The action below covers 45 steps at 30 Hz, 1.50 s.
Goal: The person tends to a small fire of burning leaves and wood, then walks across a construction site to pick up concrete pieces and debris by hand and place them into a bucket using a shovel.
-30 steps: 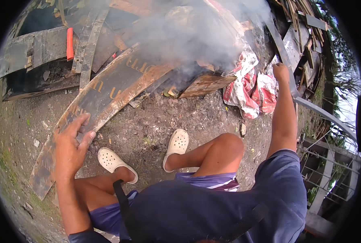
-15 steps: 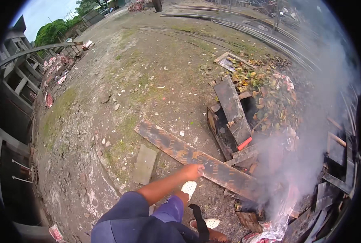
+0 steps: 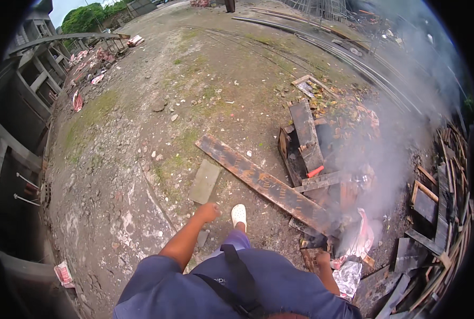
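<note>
Two bare hands are held well apart, and the step in hand is judged to be the release of a stencilled plank (image 3: 258,178); at the left, the left hand (image 3: 209,212) is kept loosely curled, nothing seen in it, near a grey slab (image 3: 204,182); beyond the hands, the plank is laid slantwise, its near edge just beside the slab, its right end veiled by smoke (image 3: 391,165) at a heap of boards (image 3: 322,182); farther right, the right hand (image 3: 322,258) is held beside a red-and-white sack (image 3: 362,239); whether anything is gripped there cannot be told; for the next move, a clearly seen hold, clear of the smoke, is judged to be called for. Compared with half a second ago, the left hand is drawn leftward from the plank's near edge; the right hand, then out of view, is now shown; one pale clog (image 3: 239,215) is seen instead of two.
</note>
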Motion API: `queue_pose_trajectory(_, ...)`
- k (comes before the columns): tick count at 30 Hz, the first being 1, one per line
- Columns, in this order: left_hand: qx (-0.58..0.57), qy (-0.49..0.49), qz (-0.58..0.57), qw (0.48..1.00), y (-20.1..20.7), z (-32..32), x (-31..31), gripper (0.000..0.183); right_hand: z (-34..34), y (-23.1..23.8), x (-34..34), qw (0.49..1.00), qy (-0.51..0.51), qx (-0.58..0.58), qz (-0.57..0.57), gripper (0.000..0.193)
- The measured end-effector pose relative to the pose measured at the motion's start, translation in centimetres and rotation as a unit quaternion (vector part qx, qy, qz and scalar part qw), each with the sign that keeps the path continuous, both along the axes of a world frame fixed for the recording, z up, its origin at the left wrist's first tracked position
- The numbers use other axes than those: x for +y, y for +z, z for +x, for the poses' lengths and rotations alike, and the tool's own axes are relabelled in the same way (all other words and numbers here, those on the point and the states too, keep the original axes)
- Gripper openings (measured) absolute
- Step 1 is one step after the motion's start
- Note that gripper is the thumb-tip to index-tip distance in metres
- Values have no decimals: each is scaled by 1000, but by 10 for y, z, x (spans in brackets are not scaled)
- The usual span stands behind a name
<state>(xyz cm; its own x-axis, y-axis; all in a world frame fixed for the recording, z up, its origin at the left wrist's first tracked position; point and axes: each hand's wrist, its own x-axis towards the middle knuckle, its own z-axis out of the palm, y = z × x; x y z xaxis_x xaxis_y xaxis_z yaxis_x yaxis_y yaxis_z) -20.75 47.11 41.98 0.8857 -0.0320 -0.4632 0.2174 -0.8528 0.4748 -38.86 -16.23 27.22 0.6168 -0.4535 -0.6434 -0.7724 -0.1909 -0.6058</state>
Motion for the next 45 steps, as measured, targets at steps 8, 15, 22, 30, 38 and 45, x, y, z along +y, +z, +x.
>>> queue_pose_trajectory(8,99,613,-281,732,-24,-283,107,32,175,241,171,799,550,-174,-171,27)
queue_pose_trajectory(15,-63,217,75,971,-132,-354,201,21,260,98,211,989,-19,-96,115,19)
queue_pose_trajectory(22,58,552,-269,787,-36,-186,222,42,139,43,216,826,516,190,-121,31)
queue_pose_trajectory(30,31,169,15,985,-138,-209,300,24,283,27,269,789,522,313,-84,31)
queue_pose_trajectory(38,37,770,-182,610,-25,-53,398,22,661,63,548,749,621,-77,-218,33)
queue_pose_trajectory(45,-134,701,-196,672,0,137,525,28,795,233,922,683,691,-235,-7,32)
